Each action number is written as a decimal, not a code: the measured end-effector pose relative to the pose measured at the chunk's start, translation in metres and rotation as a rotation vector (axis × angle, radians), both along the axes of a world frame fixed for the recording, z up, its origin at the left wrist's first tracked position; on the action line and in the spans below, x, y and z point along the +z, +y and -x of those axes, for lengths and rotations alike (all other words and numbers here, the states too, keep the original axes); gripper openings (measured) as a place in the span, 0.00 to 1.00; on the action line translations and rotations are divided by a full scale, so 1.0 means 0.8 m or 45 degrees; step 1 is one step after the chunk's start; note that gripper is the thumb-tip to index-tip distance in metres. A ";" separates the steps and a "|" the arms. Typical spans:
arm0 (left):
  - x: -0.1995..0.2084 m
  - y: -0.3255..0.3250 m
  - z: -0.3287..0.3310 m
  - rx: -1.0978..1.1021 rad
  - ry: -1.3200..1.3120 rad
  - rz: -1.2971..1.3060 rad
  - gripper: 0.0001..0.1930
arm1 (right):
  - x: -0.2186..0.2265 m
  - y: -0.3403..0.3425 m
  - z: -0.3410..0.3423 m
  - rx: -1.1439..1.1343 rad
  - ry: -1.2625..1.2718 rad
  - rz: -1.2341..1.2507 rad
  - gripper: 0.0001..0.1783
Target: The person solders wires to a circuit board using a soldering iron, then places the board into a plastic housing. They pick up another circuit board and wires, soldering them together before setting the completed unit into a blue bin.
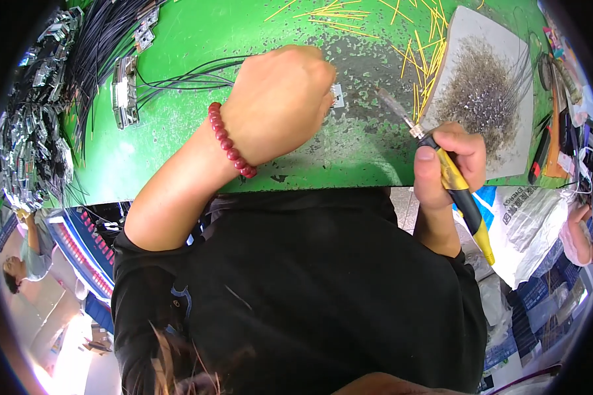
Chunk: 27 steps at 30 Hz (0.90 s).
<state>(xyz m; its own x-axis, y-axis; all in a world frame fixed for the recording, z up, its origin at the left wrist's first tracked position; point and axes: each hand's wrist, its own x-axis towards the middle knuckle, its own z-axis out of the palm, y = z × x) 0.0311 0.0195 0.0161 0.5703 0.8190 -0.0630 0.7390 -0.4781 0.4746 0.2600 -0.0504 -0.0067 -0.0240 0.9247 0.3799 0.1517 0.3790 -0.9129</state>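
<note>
My right hand (451, 161) grips a yellow and black soldering iron (456, 178) like a pen. Its metal tip (392, 103) points up and left, a little apart from my left hand (280, 99). That hand is closed, its back turned up and its fingers mostly hidden, with a red bead bracelet on the wrist. A small silver metal connector (338, 96) peeks out beside the curled fingers. Several black wires (191, 79) run under this hand from metal-shelled connectors (125, 92) lying on the green table (178, 135).
Thin yellow sticks (428, 66) are scattered at the back. At the right lies a grey board (507, 155) covered with dark crumbs. Metal connectors (29, 131) and black cables (102, 46) are heaped at the left. White bags (527, 224) hang below the right edge; other people are nearby.
</note>
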 end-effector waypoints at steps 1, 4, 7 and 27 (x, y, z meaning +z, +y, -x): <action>0.000 0.000 0.000 -0.002 -0.015 -0.003 0.09 | -0.001 0.003 -0.004 -0.010 -0.020 -0.032 0.15; 0.002 0.000 -0.002 0.005 -0.004 0.008 0.09 | 0.000 0.008 -0.015 -0.039 -0.025 -0.034 0.16; 0.001 0.004 -0.006 0.022 0.011 0.024 0.08 | 0.004 0.013 -0.024 -0.055 0.007 0.024 0.16; 0.020 0.002 -0.005 0.003 -0.018 0.154 0.09 | 0.000 0.026 -0.029 0.013 0.041 0.169 0.18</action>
<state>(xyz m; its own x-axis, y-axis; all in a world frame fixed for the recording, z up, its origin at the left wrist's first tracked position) 0.0352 0.0209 0.0323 0.5700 0.8071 -0.1538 0.7331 -0.4150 0.5389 0.2833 -0.0296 -0.0067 -0.0235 0.9666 0.2552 0.1182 0.2562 -0.9594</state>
